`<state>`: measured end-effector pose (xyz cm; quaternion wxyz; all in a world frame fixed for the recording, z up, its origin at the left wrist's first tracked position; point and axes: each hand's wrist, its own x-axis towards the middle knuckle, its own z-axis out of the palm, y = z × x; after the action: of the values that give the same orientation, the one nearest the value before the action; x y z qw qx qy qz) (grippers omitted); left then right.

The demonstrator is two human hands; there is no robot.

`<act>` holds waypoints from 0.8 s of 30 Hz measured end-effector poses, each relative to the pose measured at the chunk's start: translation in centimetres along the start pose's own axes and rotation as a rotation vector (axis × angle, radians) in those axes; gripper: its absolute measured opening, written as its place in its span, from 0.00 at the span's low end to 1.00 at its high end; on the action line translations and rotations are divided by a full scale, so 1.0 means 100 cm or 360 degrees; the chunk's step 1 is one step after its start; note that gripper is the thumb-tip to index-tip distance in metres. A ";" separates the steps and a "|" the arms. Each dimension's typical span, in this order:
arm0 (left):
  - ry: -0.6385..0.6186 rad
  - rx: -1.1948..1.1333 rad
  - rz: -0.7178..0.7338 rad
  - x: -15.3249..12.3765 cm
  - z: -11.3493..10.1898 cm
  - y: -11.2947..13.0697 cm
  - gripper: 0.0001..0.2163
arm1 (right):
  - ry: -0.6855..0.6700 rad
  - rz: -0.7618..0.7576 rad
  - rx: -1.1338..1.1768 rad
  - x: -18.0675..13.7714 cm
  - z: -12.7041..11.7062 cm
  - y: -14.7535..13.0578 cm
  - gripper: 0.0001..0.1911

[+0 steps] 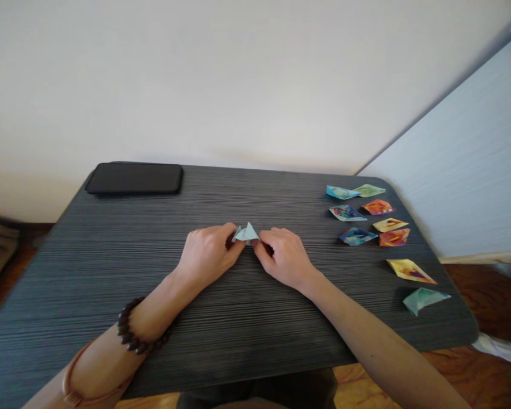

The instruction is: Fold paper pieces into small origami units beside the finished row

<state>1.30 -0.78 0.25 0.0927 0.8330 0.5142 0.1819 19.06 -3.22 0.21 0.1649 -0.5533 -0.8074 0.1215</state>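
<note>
A small pale green folded paper piece is held just above the middle of the dark table. My left hand pinches its left side between thumb and fingers. On its other side, my right hand has thumb and fingertips closed on the right edge. A pointed flap of the paper stands up between the two hands. The paper's lower part is partly covered by my fingers. A dark bead bracelet and a reddish-brown band circle my left wrist and forearm.
Several colourful folded paper boats lie along the table's right side, among them a yellow one and a green one. At the far left corner rests a black phone. A white wall rises behind the table.
</note>
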 end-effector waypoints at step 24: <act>-0.0065 -0.0228 -0.0031 0.000 -0.001 0.001 0.11 | -0.0058 -0.0073 0.0114 0.000 0.002 0.002 0.14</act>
<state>1.36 -0.87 0.42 0.1642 0.8228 0.5059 0.2002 19.16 -3.18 -0.04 0.1726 -0.5261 -0.8179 0.1564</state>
